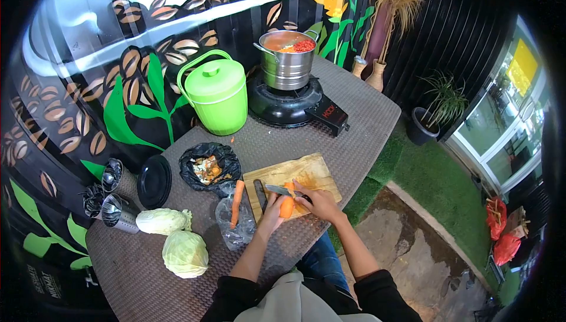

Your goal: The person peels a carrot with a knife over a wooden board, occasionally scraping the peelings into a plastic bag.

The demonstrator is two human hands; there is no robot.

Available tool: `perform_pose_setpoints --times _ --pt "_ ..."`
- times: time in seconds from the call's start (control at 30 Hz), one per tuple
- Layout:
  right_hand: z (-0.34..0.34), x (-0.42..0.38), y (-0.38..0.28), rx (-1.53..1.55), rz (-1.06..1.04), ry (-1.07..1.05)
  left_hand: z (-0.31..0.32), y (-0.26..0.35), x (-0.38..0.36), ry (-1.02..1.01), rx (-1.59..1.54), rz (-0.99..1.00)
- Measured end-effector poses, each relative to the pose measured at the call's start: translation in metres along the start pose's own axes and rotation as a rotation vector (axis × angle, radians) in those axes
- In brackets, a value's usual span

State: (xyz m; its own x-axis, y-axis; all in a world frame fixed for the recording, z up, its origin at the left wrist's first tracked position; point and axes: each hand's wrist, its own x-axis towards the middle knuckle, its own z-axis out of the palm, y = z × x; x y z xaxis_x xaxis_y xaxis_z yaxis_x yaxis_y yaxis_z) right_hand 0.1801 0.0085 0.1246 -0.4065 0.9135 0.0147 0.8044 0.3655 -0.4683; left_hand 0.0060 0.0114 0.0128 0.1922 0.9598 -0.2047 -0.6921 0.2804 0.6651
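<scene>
Our sleeves (380, 292) frame a carrot (286, 207) in our left grip (272, 212), a knife (276, 190) in our right grip (322, 205) — pot (287, 71) loaded, second carrot (237, 201) and round cabbage (184, 255) whole.

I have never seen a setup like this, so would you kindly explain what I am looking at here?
There is no machine: these are a person's two bare hands. The single picture comes from a camera worn on that person's head, looking forward and down.

The left hand holds a piece of carrot over a wooden cutting board; the right hand grips a knife, its blade at the piece.

On the woven-textured table, an unpeeled-or-peeled, I cannot tell, long carrot lies partly on a clear plastic bag. Nearby are a black bag of scraps, an elongated cabbage and a round cabbage. Farther back stand a lidded green bucket and a steel pot on a portable stove.
</scene>
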Motion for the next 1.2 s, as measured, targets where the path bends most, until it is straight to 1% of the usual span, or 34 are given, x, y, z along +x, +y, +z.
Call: perform_pose_setpoints --times 0.13,0.2,0.3,0.43,0.5,0.53,0.6,0.7,0.83,0.9,0.93,1.0,1.13,1.2 --pt "0.011 0.004 0.007 -0.012 -0.001 0.020 -0.002 -0.002 0.001 -0.015 0.022 -0.005" --pt "0.014 0.006 0.007 -0.014 -0.028 0.103 -0.003 -0.003 0.004 -0.096 0.144 0.070" --pt "0.009 0.007 0.002 -0.017 0.007 0.044 0.002 0.000 0.000 -0.049 0.071 0.070" --pt "0.010 0.009 -0.007 -0.026 0.037 0.058 0.008 0.004 -0.003 -0.055 0.041 0.061" --pt "0.019 0.011 -0.006 -0.101 0.050 0.126 0.005 0.005 -0.003 -0.088 0.047 0.061" --pt "0.023 0.012 -0.006 -0.100 0.048 0.126 0.007 0.005 -0.003 -0.087 0.048 0.063" --pt "0.029 0.013 -0.007 -0.133 0.014 0.212 0.008 0.004 -0.003 -0.033 0.025 0.075" --pt "0.036 0.014 -0.006 -0.132 -0.017 0.259 0.006 0.004 -0.002 -0.052 0.030 0.055" --pt "0.043 0.019 -0.006 -0.205 0.008 0.313 0.003 0.002 -0.001 -0.045 0.060 0.056" --pt "0.039 0.024 -0.004 -0.078 0.170 0.317 -0.001 0.002 -0.001 -0.059 0.025 0.016" --pt "0.042 0.024 -0.001 -0.074 0.167 0.320 -0.003 0.002 -0.002 -0.058 0.028 0.019" --pt "0.047 0.023 0.007 0.162 0.219 0.374 0.000 0.002 -0.001 -0.037 -0.003 0.024" --pt "0.049 0.014 0.010 0.224 0.249 0.368 0.003 0.005 -0.003 -0.006 -0.032 -0.005" --pt "0.039 0.013 0.004 0.178 0.252 0.306 0.003 0.007 -0.002 -0.026 -0.099 -0.036"
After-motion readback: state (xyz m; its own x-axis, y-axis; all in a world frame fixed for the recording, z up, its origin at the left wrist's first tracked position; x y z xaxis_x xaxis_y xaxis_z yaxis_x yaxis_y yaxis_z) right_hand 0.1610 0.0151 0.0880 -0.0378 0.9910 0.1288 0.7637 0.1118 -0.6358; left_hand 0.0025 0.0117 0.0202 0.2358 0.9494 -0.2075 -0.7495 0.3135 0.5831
